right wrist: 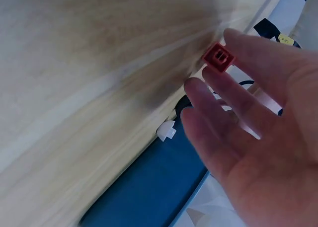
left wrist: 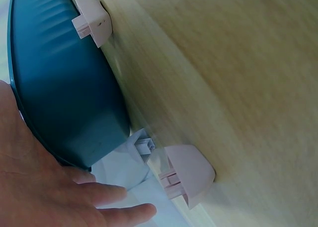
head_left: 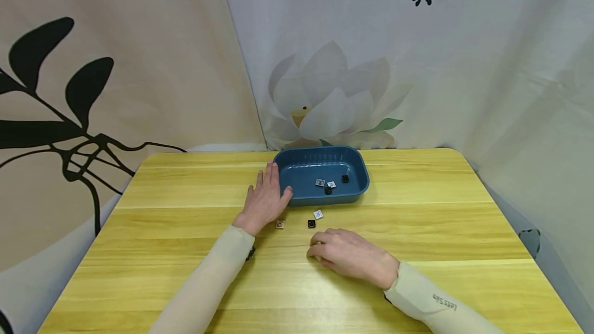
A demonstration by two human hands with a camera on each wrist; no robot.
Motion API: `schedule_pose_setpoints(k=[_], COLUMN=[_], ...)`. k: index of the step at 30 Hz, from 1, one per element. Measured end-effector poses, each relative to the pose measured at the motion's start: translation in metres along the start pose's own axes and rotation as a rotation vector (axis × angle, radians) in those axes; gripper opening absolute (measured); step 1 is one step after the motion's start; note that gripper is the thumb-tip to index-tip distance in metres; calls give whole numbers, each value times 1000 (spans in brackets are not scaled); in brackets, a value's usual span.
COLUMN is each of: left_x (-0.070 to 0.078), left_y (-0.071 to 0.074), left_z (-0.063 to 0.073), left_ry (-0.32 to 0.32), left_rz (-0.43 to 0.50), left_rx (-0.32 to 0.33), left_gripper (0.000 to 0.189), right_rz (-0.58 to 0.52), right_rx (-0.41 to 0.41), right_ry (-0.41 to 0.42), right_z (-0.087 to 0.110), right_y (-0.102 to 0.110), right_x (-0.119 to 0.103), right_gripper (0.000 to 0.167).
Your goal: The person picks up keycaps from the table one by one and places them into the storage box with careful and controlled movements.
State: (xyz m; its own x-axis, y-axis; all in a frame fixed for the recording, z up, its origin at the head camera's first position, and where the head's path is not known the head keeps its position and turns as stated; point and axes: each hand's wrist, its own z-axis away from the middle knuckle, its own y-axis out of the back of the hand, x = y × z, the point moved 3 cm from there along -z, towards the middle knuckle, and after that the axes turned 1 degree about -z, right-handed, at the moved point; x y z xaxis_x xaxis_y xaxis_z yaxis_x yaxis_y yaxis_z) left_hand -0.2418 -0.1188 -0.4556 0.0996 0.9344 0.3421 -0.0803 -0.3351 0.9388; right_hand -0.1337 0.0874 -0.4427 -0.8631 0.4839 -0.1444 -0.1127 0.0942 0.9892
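Note:
My left hand (head_left: 264, 200) rests with fingers extended along the left rim of a blue tray (head_left: 320, 201). Between thumb and fingertip, my right hand (head_left: 350, 254) pinches a small red keycap (right wrist: 218, 57), its hollow underside showing in the right wrist view; in the head view the fingers mostly hide it. On the table in front of the tray lie a white keycap (head_left: 317, 214), a black keycap (head_left: 311, 224) and a pinkish keycap (head_left: 280, 224). Inside the tray are several more, among them a black keycap (head_left: 345, 179) and a grey-white keycap (head_left: 320, 182).
The tray stands near the back edge of a wooden table (head_left: 417, 210). Behind it hangs a pale curtain (head_left: 464, 76) printed with a lotus flower and dark leaves. A black object with a yellow tag (right wrist: 271, 31) shows past the right thumb in the right wrist view.

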Motion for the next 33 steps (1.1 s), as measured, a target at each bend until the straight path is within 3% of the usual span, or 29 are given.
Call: schedule_pose_setpoints(k=[6, 23, 33], left_x=[0, 1, 1], left_y=[0, 1, 1], left_z=[1, 1, 1], left_ry=[0, 3, 7], left_rz=[0, 2, -3], left_rx=[3, -12, -9], left_gripper=[83, 83, 83], right_rz=[-14, -10, -63], right_rx=[11, 9, 86], right_ry=[-9, -15, -28], right_z=[-1, 0, 3], right_y=[-1, -1, 7], right_x=[0, 0, 6], right_gripper=[15, 18, 11])
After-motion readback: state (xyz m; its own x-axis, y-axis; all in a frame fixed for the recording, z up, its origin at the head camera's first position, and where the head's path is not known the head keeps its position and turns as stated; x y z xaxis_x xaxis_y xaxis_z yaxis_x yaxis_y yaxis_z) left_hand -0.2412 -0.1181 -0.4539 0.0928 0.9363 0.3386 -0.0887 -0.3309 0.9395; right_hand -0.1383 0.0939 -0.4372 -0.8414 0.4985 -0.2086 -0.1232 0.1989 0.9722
